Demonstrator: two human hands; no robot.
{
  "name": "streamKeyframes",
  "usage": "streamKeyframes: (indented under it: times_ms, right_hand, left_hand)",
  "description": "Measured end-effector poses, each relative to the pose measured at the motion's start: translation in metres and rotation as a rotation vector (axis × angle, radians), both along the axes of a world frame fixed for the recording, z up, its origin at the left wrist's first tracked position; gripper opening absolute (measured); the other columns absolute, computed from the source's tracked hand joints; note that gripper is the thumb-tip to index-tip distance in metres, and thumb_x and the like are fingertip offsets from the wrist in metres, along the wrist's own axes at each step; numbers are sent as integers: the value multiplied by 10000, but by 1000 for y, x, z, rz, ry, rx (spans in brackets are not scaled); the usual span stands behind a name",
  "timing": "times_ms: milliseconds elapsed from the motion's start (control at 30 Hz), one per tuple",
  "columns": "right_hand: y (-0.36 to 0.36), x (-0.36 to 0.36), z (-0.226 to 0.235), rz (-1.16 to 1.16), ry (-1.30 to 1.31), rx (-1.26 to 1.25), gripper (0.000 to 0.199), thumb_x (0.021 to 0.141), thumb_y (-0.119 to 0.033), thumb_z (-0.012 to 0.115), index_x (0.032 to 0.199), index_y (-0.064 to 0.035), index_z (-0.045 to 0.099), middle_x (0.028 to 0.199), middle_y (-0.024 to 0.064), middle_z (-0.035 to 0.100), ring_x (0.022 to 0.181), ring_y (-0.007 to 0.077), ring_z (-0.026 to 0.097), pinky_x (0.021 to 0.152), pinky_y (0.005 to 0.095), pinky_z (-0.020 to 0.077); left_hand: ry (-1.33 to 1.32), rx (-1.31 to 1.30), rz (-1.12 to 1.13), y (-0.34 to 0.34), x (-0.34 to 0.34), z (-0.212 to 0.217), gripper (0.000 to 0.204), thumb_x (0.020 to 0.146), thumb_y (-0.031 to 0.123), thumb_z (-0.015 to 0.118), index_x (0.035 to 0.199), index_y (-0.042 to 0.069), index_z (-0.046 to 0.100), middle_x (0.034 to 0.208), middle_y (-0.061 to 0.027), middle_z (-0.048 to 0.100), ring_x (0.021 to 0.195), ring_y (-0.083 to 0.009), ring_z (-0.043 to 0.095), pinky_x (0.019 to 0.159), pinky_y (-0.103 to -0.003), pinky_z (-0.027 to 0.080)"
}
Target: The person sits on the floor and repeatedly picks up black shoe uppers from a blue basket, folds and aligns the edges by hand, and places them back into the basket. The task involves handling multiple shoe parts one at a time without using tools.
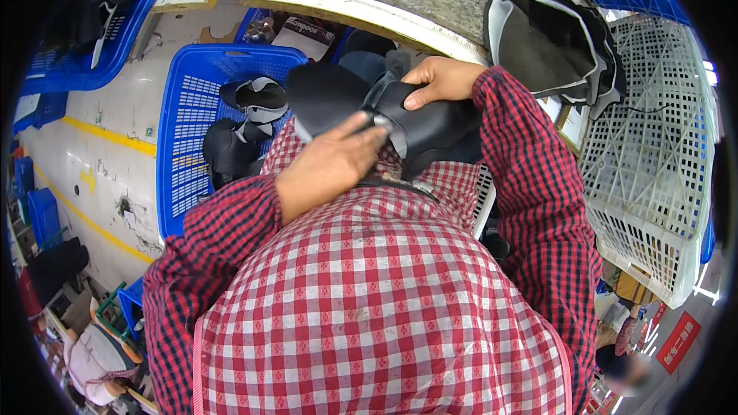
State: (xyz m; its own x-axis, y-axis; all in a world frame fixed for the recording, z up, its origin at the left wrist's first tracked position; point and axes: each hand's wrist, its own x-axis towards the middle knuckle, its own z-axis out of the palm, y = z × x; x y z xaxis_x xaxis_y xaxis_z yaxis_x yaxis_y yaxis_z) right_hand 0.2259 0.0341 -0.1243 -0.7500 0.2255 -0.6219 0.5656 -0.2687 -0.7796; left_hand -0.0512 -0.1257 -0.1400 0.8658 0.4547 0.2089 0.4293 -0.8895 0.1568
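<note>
A black leather shoe upper [438,132] with a pale lining is held above my lap. My right hand [442,81] grips its upper edge, thumb on top of the leather and the other fingers mostly hidden behind it. My left hand [334,161] is at the left side of the upper, fingers drawn together and slightly smeared by motion. A small greyish glint shows at its fingertips, too blurred to name. A wide black flap [327,100] stands out to the left, beyond the left fingers; I cannot tell whether it belongs to the same upper.
A blue basket [231,52] with several black uppers stands on my left. Ahead is a worktable [430,0], with more black uppers [550,38] on its right part. A white plastic crate [646,138] stands at right. Another blue basket [115,69] is at far left.
</note>
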Motion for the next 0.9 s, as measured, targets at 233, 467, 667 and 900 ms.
streamKeyframes:
  times_ms: [233,467,667,900]
  right_hand:
    - [-54,-18,38,196,-309,1116,317,907,-387,729,1121,-156,761,979,142,749,907,380,705,779,480,543]
    - [-79,-19,44,142,-239,1323,205,869,-286,745,991,-123,724,850,81,720,840,326,702,752,452,530]
    - [-85,-27,55,50,-107,1419,216,711,-181,851,887,-110,750,1305,44,612,1126,267,596,838,423,535]
    - [-75,-16,55,86,-135,1275,197,803,-211,815,973,-118,779,1144,-17,675,1000,237,667,804,390,574]
  left_hand:
    - [-767,-1247,481,56,-10,10,113,1046,79,582,1089,52,683,1047,-51,696,922,-111,673,772,-331,611]
    - [-529,-874,552,74,23,3,202,972,159,710,1046,-28,716,891,-68,678,777,-115,636,706,-284,517]
    - [-544,-1311,338,113,31,-2,141,1011,117,654,1025,-9,716,894,-8,688,855,-75,590,794,-289,507]
    - [-854,-1313,295,104,24,-4,179,1032,176,671,937,24,660,826,27,629,745,-51,563,696,-223,467]
